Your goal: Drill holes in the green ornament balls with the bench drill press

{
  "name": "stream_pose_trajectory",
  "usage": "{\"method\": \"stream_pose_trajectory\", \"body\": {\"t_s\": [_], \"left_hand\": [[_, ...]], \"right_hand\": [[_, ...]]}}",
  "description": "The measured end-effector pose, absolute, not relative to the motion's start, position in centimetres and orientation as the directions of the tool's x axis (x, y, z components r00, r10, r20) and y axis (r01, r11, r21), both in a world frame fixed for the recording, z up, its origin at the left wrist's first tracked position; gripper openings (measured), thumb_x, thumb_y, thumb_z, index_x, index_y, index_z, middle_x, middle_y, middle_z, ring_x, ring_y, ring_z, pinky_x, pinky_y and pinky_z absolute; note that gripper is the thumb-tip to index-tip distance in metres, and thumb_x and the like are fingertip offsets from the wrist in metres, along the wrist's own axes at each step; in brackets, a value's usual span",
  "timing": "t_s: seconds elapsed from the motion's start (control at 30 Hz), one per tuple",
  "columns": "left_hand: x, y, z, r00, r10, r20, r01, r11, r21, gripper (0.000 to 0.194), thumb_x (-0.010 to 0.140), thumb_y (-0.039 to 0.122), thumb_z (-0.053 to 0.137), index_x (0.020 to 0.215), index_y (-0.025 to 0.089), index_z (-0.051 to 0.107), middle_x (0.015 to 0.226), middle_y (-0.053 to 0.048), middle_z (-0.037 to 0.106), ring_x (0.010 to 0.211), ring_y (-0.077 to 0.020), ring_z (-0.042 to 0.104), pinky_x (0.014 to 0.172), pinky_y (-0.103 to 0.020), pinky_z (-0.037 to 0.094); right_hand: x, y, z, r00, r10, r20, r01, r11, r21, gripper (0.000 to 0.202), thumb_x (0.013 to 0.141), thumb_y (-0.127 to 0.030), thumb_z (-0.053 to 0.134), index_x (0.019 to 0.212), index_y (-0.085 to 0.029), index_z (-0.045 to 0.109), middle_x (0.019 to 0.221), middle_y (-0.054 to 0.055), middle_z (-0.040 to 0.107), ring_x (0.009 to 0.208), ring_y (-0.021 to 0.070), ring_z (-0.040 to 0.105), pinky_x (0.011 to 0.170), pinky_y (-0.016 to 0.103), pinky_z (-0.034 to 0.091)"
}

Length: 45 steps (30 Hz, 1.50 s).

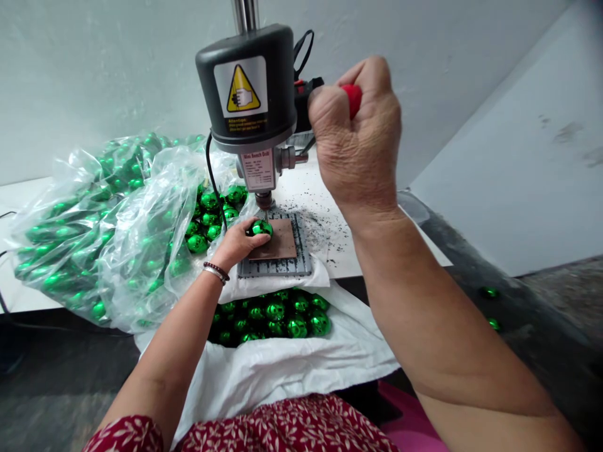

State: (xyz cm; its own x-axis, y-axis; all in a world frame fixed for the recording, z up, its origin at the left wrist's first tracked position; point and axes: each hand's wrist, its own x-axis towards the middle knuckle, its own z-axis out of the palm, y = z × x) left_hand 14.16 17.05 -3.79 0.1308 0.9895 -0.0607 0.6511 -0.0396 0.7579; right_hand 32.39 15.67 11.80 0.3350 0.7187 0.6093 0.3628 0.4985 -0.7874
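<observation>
Under the chuck of a black bench drill (247,88), my left hand (238,243) grips a shiny green ball (262,228) between thumb and fingers. The ball rests at the left part of a brown square board (282,240), which lies on the drill's grey ribbed base (304,267). The drill bit points down at the top of the ball; whether it touches cannot be made out. My right hand (360,125) is raised to the right of the drill head, its fingers wrapped round a red knob (352,100) on the drill's lever.
Clear plastic bags (94,238) full of green balls lie on the white table (330,251) at the left. More green balls (276,311) sit in a white sack (282,370) below the table's front edge. Dark shavings are scattered right of the base. Two balls (490,292) lie at the right.
</observation>
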Motion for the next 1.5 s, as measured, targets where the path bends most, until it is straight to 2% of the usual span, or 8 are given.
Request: {"method": "stream_pose_trajectory", "body": {"t_s": [0.17,0.3,0.5,0.63,0.8,1.0,1.2,1.5], "left_hand": [[14.3,17.0,-3.6,0.086,0.995,-0.048,0.676,-0.023,0.737,0.055,0.073,0.037,0.075,0.125,0.018,0.071,0.094,-0.002,0.075,0.09,-0.0219,0.068,0.086,-0.032,0.053],[14.6,17.3,-3.6,0.121,0.991,-0.053,0.702,-0.048,0.711,0.062,0.07,0.036,0.079,0.129,0.019,0.069,0.102,-0.003,0.076,0.099,-0.0243,0.068,0.094,-0.034,0.052],[14.6,18.0,-4.8,0.207,0.973,-0.097,0.62,-0.054,0.783,0.076,0.068,0.034,0.082,0.139,0.017,0.06,0.112,-0.007,0.075,0.107,-0.0265,0.068,0.103,-0.04,0.05],[14.6,17.9,-4.9,0.188,0.978,-0.089,0.596,-0.042,0.802,0.077,0.066,0.034,0.084,0.138,0.018,0.062,0.113,-0.008,0.075,0.11,-0.0288,0.068,0.104,-0.043,0.05],[14.9,17.4,-4.2,0.173,0.98,-0.096,0.614,-0.031,0.789,0.071,0.068,0.033,0.083,0.135,0.02,0.065,0.108,-0.005,0.076,0.107,-0.0285,0.069,0.103,-0.042,0.051],[15.0,17.2,-4.4,0.144,0.984,-0.104,0.601,-0.004,0.799,0.078,0.066,0.033,0.084,0.14,0.02,0.062,0.111,-0.005,0.076,0.109,-0.0294,0.069,0.1,-0.04,0.053],[14.9,17.2,-4.6,0.154,0.982,-0.111,0.614,-0.008,0.789,0.075,0.068,0.032,0.083,0.139,0.021,0.062,0.117,-0.005,0.076,0.114,-0.0293,0.067,0.105,-0.04,0.05],[14.9,17.3,-5.1,0.16,0.983,-0.091,0.579,-0.019,0.815,0.071,0.068,0.03,0.083,0.136,0.021,0.065,0.114,-0.003,0.076,0.113,-0.0282,0.068,0.103,-0.038,0.052]], "right_hand": [[32.3,15.7,11.5,0.337,0.708,0.62,0.336,0.525,-0.782,0.032,0.09,-0.013,0.056,0.071,-0.019,0.032,0.064,-0.009,0.031,0.064,0.0029,0.027,0.068,0.018,0.027],[32.5,15.9,11.9,0.32,0.704,0.634,0.398,0.508,-0.764,0.036,0.09,-0.012,0.057,0.069,-0.02,0.029,0.063,-0.01,0.029,0.063,0.0026,0.026,0.068,0.019,0.026],[32.9,17.5,14.1,0.265,0.786,0.558,0.569,0.34,-0.749,0.04,0.097,-0.025,0.05,0.066,-0.018,0.025,0.063,-0.008,0.023,0.064,0.0027,0.019,0.067,0.021,0.021],[32.7,19.1,15.2,0.294,0.796,0.529,0.592,0.283,-0.755,0.041,0.099,-0.027,0.047,0.065,-0.017,0.027,0.065,-0.006,0.02,0.064,0.004,0.016,0.068,0.024,0.019],[32.4,19.6,15.4,0.34,0.796,0.5,0.565,0.252,-0.786,0.042,0.098,-0.023,0.049,0.063,-0.017,0.028,0.062,-0.006,0.02,0.063,0.0045,0.017,0.067,0.026,0.019],[32.8,17.4,13.0,0.312,0.723,0.616,0.539,0.4,-0.742,0.037,0.092,-0.016,0.054,0.065,-0.019,0.028,0.06,-0.008,0.026,0.06,0.0033,0.023,0.065,0.024,0.023],[33.3,15.1,9.0,0.281,0.582,0.763,0.581,0.529,-0.618,0.019,0.083,-0.017,0.053,0.072,-0.017,0.039,0.063,-0.008,0.035,0.06,0.0014,0.028,0.066,0.02,0.029],[32.8,14.4,6.7,0.325,0.454,0.83,0.618,0.562,-0.55,0.01,0.081,-0.025,0.048,0.076,-0.018,0.046,0.066,-0.005,0.047,0.061,0.0032,0.038,0.063,0.021,0.036]]}}
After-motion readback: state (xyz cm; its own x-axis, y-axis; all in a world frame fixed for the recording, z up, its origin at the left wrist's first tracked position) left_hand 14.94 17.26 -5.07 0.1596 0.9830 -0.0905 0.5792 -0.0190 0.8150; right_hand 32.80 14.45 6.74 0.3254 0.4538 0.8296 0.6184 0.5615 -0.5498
